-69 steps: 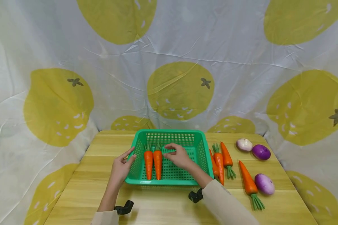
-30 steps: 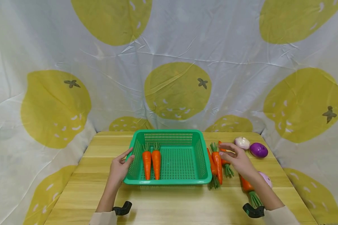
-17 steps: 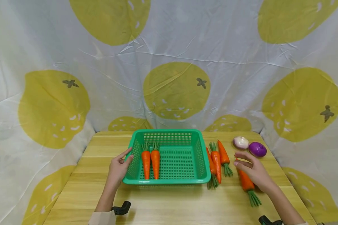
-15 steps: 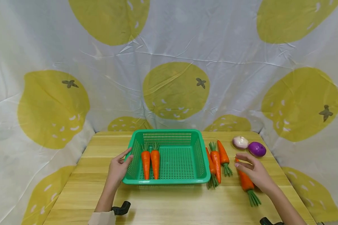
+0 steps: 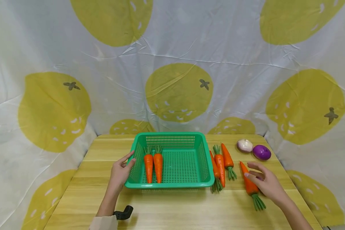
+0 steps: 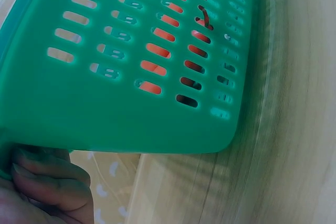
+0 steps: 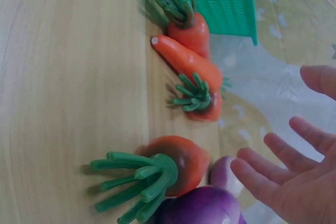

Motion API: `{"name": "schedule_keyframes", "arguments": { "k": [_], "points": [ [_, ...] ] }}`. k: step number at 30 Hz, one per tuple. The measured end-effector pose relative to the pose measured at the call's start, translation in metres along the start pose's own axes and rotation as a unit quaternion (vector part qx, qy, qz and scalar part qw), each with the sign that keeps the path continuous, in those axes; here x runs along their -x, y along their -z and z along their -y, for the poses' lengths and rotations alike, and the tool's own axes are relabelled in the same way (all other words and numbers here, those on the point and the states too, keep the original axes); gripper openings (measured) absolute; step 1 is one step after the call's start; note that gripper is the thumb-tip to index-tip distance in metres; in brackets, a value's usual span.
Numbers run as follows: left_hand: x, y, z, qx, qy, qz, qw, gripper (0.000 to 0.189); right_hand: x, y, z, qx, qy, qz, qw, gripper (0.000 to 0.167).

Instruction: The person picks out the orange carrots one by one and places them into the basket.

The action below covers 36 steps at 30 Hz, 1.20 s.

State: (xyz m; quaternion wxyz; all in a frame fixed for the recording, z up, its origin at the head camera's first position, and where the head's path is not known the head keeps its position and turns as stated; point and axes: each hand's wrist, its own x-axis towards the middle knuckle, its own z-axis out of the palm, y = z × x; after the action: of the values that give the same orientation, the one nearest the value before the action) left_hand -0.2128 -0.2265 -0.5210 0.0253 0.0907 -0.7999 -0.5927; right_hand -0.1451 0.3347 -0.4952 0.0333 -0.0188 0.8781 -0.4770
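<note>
My left hand [image 5: 120, 172] grips the left rim of a green plastic basket [image 5: 169, 185]; in the left wrist view its fingers [image 6: 58, 182] curl at the rim. Two orange carrots [image 5: 148, 167] lie side by side in the basket's left part, green tops away from me. My right hand [image 5: 268, 185], holding nothing, hovers over a carrot [image 5: 250, 188] at the table's right, thumb overlapping it in the head view. Its fingers are spread and slightly bent in the right wrist view. A purple onion [image 7: 202, 205] beside that carrot is mostly hidden by the hand in the head view.
Three carrots [image 5: 219, 163] lie close together against the basket's right side. Farther back on the right sit a whitish-purple onion [image 5: 244, 145] and a deep purple onion [image 5: 262, 152]. A lemon-print curtain [image 5: 181, 92] hangs behind the wooden table [image 5: 166, 210].
My right hand has left the inside of the basket and moved right, past the three carrots, to the carrot on the right. My left hand stays on the rim.
</note>
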Motion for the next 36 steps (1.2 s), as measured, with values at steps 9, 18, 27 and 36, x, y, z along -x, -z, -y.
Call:
{"name": "schedule_keyframes", "arguments": {
  "k": [9, 18, 27, 36],
  "points": [
    [0.0, -0.001, 0.0, 0.001, 0.006, 0.005, 1.0, 0.045, 0.006, -0.005, -0.008, 0.02, -0.038, 0.011, 0.999, 0.067],
    [-0.001, -0.001, 0.0, -0.001, -0.003, 0.007, 1.0, 0.045, 0.006, -0.007, -0.017, 0.047, -0.053, 0.003, 0.9975, 0.07],
    [0.0, -0.001, 0.001, 0.006, 0.002, 0.006, 1.0, 0.045, 0.006, -0.01, -0.026, 0.07, -0.04, 0.008, 0.9967, 0.069],
    [0.0, -0.001, 0.002, -0.003, -0.004, 0.006, 1.0, 0.045, 0.007, -0.021, -0.037, 0.076, -0.007, 0.033, 0.9965, 0.072]
  ]
}}
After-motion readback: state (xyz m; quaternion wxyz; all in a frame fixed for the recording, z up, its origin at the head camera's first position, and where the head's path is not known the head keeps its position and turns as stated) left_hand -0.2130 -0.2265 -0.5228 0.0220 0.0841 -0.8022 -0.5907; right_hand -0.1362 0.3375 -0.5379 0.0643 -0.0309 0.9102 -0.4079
